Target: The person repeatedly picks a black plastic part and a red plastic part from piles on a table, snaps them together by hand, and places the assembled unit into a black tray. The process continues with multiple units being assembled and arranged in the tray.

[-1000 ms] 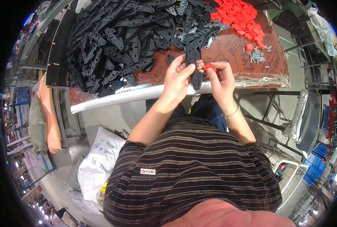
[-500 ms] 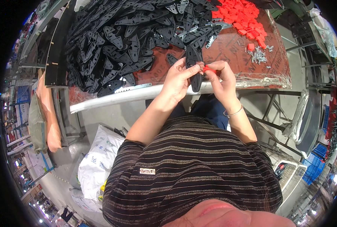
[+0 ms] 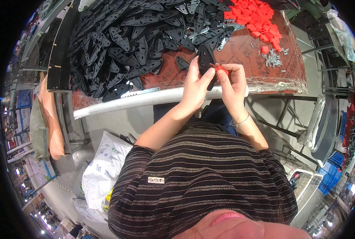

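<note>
1. Head view, the thing in hand: a flat black plastic part [image 3: 206, 63], long and tapered, is held up just above the near edge of the surface [image 3: 245, 49]. Its long axis runs from the upper left down to the lower right, with the broad rounded end up and away from the person and the narrow end down toward the body.
2. Head view, left hand [image 3: 195, 85]: it is closed around the black plastic part from the left, fingers curled along its edge and the thumb pressed on its near face.
3. Head view, right hand [image 3: 233, 83]: its fingertips are pinched shut on a small red piece [image 3: 221, 70], which touches the right side of the black plastic part at about mid-length. A thin bracelet [image 3: 241, 121] sits on that wrist.
4. Head view, on the surface behind the hands: a big heap of black parts [image 3: 133, 40] of the same shape covers the left and middle, lying at all angles. A pile of red pieces [image 3: 257, 16] lies at the far right, with one loose red piece nearer. Just beside that is a small cluster of silvery screws [image 3: 273, 59].
5. Head view, edges and below: a white rail [image 3: 145, 99] runs along the near edge of the surface, beneath the hands. A white printed sack [image 3: 103, 167] lies on the floor to the person's left. Nothing lies between the hands and the heap; the black plastic part itself hides some of the parts behind it.
</note>
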Demonstrator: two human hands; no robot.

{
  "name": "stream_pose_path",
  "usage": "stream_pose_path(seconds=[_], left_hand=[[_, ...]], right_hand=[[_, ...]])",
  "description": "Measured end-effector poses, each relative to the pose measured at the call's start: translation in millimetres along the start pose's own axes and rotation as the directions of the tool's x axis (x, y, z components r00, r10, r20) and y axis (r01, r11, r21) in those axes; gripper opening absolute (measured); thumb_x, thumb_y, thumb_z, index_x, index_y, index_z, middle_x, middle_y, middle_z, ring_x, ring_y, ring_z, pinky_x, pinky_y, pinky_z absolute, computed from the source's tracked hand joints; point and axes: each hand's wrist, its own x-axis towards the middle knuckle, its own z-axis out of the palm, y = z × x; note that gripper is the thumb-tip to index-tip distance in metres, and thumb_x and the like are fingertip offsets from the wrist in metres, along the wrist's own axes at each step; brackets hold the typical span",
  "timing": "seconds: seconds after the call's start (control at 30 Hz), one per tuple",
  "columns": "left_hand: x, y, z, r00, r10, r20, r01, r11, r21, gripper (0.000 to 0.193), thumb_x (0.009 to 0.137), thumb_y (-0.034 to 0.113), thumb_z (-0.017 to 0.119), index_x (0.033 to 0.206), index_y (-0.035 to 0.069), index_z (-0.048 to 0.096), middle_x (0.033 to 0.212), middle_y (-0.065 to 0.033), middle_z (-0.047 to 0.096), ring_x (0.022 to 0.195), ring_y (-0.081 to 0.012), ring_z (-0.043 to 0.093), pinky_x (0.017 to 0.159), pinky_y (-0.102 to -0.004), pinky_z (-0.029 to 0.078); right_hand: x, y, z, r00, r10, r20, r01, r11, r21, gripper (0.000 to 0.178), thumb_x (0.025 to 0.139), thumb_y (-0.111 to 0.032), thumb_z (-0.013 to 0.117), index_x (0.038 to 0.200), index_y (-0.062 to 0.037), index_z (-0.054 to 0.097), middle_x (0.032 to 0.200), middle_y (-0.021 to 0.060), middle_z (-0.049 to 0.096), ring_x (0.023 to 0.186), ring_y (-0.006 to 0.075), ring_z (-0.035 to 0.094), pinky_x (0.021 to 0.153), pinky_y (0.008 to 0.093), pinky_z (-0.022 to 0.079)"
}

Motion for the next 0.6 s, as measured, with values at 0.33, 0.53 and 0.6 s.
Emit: stream_pose_path(seconds=[0.33, 0.53, 0.6], left_hand=[[-2.4, -3.3, -5.3, 0.991, -0.114, 0.070, 0.113, 0.993, 0.015, 0.043, 0.091, 0.003, 0.052, 0.131, 0.000, 0.036, 0.111, -0.0052, 0.055, 0.100, -0.0110, 0.053, 0.092, -0.0271, 0.042], [-12.9, 0.2, 7.1, 0.951, -0.204, 0.234, 0.140, 0.954, 0.263, 0.057, 0.092, 0.004, 0.050, 0.141, 0.000, 0.021, 0.133, -0.0094, 0.040, 0.121, -0.0150, 0.039, 0.102, -0.0301, 0.033], [-13.2, 4.1, 9.0, 0.947, -0.182, 0.263, 0.070, 0.920, 0.385, 0.062, 0.092, 0.003, 0.049, 0.143, 0.000, 0.014, 0.140, -0.0114, 0.033, 0.128, -0.0167, 0.032, 0.106, -0.0311, 0.028]], right_hand=[[15.5, 3.7, -20.1, 1.000, -0.015, 0.021, 0.019, 0.969, -0.245, 0.039, 0.087, -0.015, 0.058, 0.120, -0.0011, 0.043, 0.104, 0.0096, 0.055, 0.096, 0.0175, 0.053, 0.086, 0.0317, 0.043], [23.8, -12.1, -7.9, 0.942, 0.179, 0.284, -0.270, 0.907, 0.322, 0.050, 0.097, -0.038, 0.037, 0.133, -0.0028, 0.036, 0.110, 0.0146, 0.057, 0.099, 0.0183, 0.056, 0.088, 0.0312, 0.046], [24.0, -10.1, -9.7, 0.941, 0.214, 0.262, -0.288, 0.912, 0.292, 0.045, 0.098, -0.035, 0.036, 0.129, -0.0028, 0.039, 0.102, 0.0122, 0.059, 0.092, 0.0165, 0.058, 0.083, 0.0289, 0.048]])
